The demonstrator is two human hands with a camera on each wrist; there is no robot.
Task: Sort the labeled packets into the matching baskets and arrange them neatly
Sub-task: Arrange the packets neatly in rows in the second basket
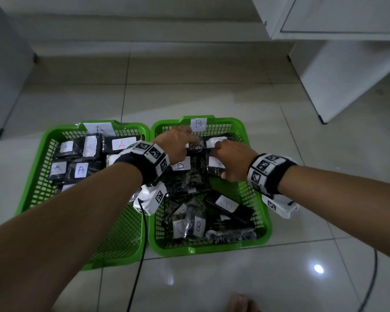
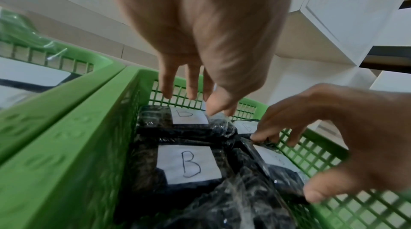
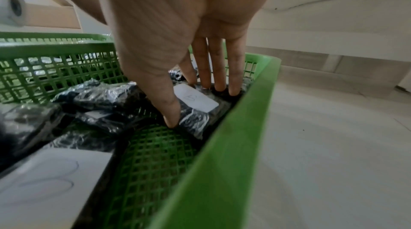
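Observation:
Two green baskets stand side by side on the floor: basket A (image 1: 41, 158) on the left and basket B (image 1: 212, 248) on the right, each with a paper letter on its far wall. Black wrapped packets with white A labels (image 1: 81, 170) lie in basket A. Both hands are at the far end of basket B (image 2: 66, 136). My left hand (image 2: 195, 102) hangs with straight fingers, its thumb touching the far-left B packet (image 2: 189, 115). My right hand (image 3: 191, 106) spans a B packet (image 3: 195, 100) by the right wall, thumb at its near end and fingers on its far end.
Several loose packets (image 1: 198, 226) lie jumbled at the near end of basket B. A white cabinet (image 1: 347, 75) stands at the back right and a grey one (image 1: 5, 64) at the left. A black cable (image 1: 135, 278) runs across the tiles, and a bare foot (image 1: 241, 302) shows at the bottom.

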